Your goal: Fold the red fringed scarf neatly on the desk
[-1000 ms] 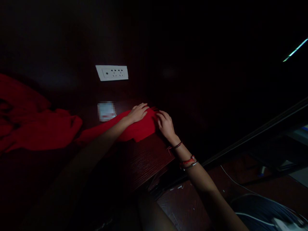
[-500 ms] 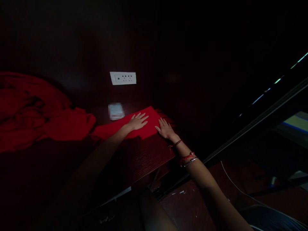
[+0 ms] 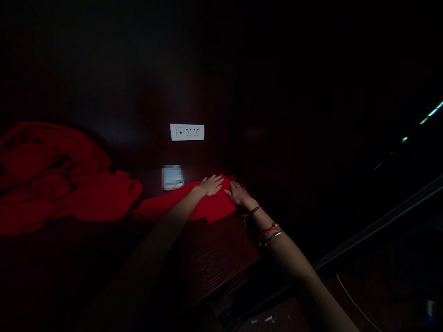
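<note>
A long red cloth (image 3: 211, 210) lies across a dark wooden tabletop (image 3: 214, 253). Its near end is flattened under both my hands, and the rest trails left into a crumpled heap (image 3: 51, 180). My left hand (image 3: 211, 185) rests flat on the cloth, fingers stretched out. My right hand (image 3: 238, 193) lies flat on the cloth's right edge, fingers spread, with several bracelets on the wrist.
A white socket plate (image 3: 187, 132) is set in the dark wall behind the table. A small pale packet (image 3: 172, 177) lies on the tabletop just left of my hands. A thin white cable (image 3: 353, 302) runs over the floor at lower right. The room is very dark.
Both hands went from gathering the cloth end to lying flat on it, smoothing it out. The camera view tilted, so everything sits lower in frame.
</note>
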### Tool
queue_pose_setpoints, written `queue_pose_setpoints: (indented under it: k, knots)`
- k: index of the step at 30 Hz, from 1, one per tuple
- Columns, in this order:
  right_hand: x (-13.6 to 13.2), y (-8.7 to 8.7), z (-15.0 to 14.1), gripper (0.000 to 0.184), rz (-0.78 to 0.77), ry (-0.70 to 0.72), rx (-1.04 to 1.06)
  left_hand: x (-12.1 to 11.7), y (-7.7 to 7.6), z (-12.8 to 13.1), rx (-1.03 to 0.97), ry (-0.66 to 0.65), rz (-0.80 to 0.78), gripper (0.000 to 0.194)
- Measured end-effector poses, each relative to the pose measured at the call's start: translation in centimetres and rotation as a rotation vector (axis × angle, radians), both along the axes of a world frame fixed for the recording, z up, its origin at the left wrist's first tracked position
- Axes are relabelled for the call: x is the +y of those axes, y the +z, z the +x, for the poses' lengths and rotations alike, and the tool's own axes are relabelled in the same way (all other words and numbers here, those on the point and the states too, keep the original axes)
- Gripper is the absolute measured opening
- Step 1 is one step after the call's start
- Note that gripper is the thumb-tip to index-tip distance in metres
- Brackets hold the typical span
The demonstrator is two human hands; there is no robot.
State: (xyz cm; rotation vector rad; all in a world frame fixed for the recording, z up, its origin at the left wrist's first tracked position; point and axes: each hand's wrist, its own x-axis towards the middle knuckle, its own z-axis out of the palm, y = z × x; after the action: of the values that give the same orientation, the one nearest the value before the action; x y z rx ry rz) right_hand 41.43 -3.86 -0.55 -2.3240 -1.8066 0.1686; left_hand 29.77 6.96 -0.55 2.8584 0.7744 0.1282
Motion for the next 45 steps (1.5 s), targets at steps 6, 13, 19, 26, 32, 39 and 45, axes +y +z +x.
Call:
queue_pose_setpoints:
  k: [6,13,19,26,32,39,45]
  knots:
    - [-0.7,-2.2,1.3,0.06,0.012,0.038,0.049,-0.2,-1.1,-0.2,0.036,-0.007,0.049,0.045]
    - [-1.0,0.6,2.1,0.048,0.232,0.048,0.115,1.4,0.0,0.3,-0.134,0.175,0.095,0.048]
    - [-5.4,0.2,1.0,0.036,0.353,0.397,-0.019,1.9,1.8,-2.4,-0.125,0.227,0.146,0.042]
    - [-6.3,0.5,-0.9,0.027,0.285,0.565,-0.32,-5.1,1.7,-10.4,-0.137,-0.015,0.287,0.051]
    - [-5.8,0.8,-1.1,0.025,0.204,0.526,-0.435,-9.5,-0.5,-16.4,0.023,0.06,0.342,0.052]
    - [-4.9,0.8,-0.4,0.025,0.249,0.474,-0.304,-8.3,0.3,-18.4,0.096,0.185,0.391,0.062]
    - [-4.4,1.7,0.5,0.025,0.262,0.477,-0.191,-6.9,3.0,-20.8,-0.011,0.349,0.392,0.053]
